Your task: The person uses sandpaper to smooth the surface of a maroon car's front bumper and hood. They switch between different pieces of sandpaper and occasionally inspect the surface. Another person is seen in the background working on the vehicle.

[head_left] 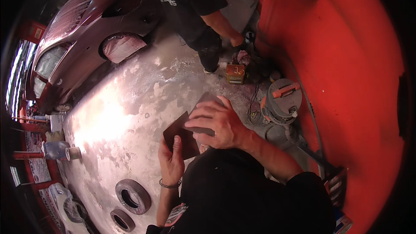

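My left hand is closed on a dark brown sandpaper sheet, its thumb lying flat across the near face. A bracelet circles that wrist. My right hand is bent over a greyer piece of sandpaper, with the fingers curled across its surface and pointing left. The two pieces meet or overlap between my hands, in front of my body. Whether they are one folded sheet or two separate ones I cannot tell. My right palm hides part of the greyer piece.
A dark red car with covered windows stands at far left. A co-worker in black reaches down beside an orange-yellow box. A shop vacuum stands by the large red panel on my right. Tyres lie at lower left.
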